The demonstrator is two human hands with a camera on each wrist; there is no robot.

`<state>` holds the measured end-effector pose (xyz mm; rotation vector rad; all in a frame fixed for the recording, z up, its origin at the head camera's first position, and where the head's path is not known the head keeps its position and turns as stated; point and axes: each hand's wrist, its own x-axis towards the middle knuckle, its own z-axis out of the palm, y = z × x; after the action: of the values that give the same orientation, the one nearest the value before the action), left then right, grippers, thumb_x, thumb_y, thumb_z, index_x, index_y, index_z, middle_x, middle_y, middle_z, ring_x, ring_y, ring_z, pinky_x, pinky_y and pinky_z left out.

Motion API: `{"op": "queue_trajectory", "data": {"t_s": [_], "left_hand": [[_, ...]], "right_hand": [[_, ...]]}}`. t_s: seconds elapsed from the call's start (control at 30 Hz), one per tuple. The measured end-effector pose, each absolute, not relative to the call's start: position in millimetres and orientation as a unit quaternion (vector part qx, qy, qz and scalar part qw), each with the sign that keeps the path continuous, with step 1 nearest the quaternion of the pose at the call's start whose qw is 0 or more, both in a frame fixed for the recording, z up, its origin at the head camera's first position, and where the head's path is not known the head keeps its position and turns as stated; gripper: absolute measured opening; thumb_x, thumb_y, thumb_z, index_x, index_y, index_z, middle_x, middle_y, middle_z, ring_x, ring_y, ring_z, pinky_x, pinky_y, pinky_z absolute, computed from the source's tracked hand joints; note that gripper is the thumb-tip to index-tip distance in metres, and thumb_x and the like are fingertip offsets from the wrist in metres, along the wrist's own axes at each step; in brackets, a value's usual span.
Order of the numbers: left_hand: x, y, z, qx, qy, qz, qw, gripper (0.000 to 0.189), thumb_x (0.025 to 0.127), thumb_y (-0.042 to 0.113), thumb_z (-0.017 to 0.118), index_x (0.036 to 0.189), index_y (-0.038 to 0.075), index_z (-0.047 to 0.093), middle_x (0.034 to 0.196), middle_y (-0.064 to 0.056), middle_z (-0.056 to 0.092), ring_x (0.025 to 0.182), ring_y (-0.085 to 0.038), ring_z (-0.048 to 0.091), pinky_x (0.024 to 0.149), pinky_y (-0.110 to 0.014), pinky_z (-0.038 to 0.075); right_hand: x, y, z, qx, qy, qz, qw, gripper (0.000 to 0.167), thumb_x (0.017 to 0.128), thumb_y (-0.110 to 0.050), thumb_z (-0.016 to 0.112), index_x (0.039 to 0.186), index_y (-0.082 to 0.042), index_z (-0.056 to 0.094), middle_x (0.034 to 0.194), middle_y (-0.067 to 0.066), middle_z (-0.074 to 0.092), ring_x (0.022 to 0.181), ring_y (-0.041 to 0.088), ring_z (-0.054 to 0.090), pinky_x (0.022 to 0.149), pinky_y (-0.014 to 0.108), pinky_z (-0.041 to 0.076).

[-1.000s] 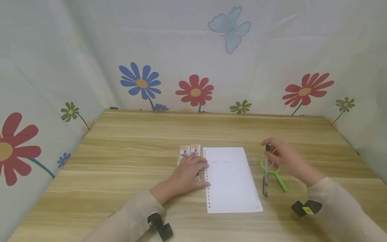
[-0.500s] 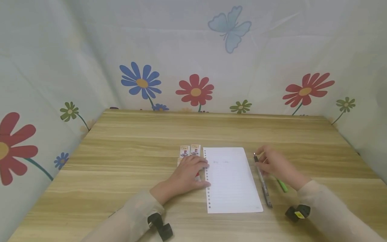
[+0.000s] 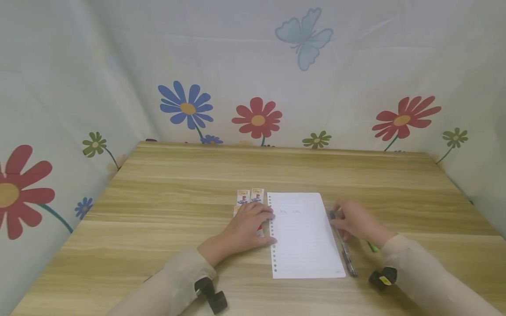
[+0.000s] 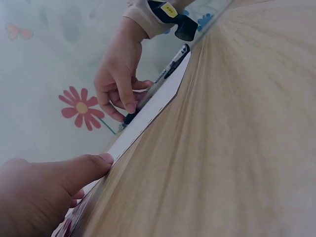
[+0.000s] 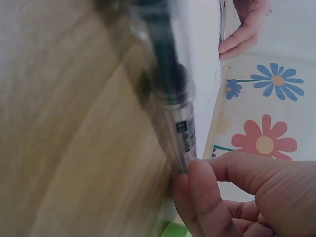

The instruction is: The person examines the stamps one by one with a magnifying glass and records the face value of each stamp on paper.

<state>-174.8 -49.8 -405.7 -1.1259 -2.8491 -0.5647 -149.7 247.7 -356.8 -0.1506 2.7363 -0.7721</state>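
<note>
My right hand [image 3: 357,221] pinches one end of a clear-barrelled pen [image 3: 348,260], which lies slanted along the right edge of a lined sheet of paper [image 3: 304,250]. In the right wrist view thumb and fingertips meet on the pen's barrel [image 5: 185,136], and its dark end points toward the camera. Faint handwriting shows near the top of the sheet, and punched holes run down its left side. My left hand [image 3: 245,226] rests with relaxed fingers on the sheet's left edge, partly covering several small picture cards [image 3: 257,195].
A green handle [image 3: 373,247] shows under my right forearm; the rest of that thing is hidden by the hand. Black cameras sit on both cuffs. A flowered cloth [image 3: 221,57] hangs behind and beside the wooden table [image 3: 189,171].
My right hand has moved left and slightly down with the pen, bringing it beside the sheet's right edge. It now covers the green ring seen earlier. The left hand stays in place.
</note>
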Motion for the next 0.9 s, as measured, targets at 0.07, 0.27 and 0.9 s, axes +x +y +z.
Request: {"op": "queue_trajectory", "data": {"t_s": [0.07, 0.27, 0.9], "left_hand": [[-174.9, -49.5, -405.7, -0.363, -0.914, -0.183, 0.015, 0.06, 0.079, 0.052, 0.07, 0.125, 0.015, 0.061, 0.134, -0.001, 0.057, 0.133, -0.024, 0.043, 0.116, -0.046, 0.029], [-175.6, -48.6, -406.0, -0.363, -0.912, -0.191, 0.01, 0.059, 0.08, 0.051, 0.069, 0.126, 0.016, 0.061, 0.134, -0.001, 0.056, 0.132, -0.023, 0.043, 0.116, -0.045, 0.028], [-178.9, -62.5, -386.2, -0.369, -0.899, -0.228, 0.068, 0.047, 0.078, 0.033, 0.076, 0.119, 0.014, 0.064, 0.126, -0.004, 0.061, 0.123, -0.025, 0.05, 0.111, -0.049, 0.034]], "right_hand": [[-149.6, 247.5, -357.2, -0.051, 0.953, -0.259, 0.149, 0.038, 0.088, -0.006, 0.063, 0.118, 0.011, 0.048, 0.069, 0.006, 0.063, 0.05, 0.013, 0.057, 0.05, 0.026, 0.048], [-148.5, 249.9, -355.6, -0.052, 0.953, -0.261, 0.142, 0.034, 0.089, -0.007, 0.062, 0.116, 0.008, 0.049, 0.065, 0.005, 0.061, 0.048, 0.014, 0.055, 0.045, 0.026, 0.045], [-122.1, 290.3, -330.3, -0.025, 0.978, -0.182, 0.094, 0.032, 0.088, -0.023, 0.066, 0.102, 0.004, 0.056, 0.083, 0.014, 0.065, 0.061, 0.017, 0.056, 0.049, 0.029, 0.048]]}}
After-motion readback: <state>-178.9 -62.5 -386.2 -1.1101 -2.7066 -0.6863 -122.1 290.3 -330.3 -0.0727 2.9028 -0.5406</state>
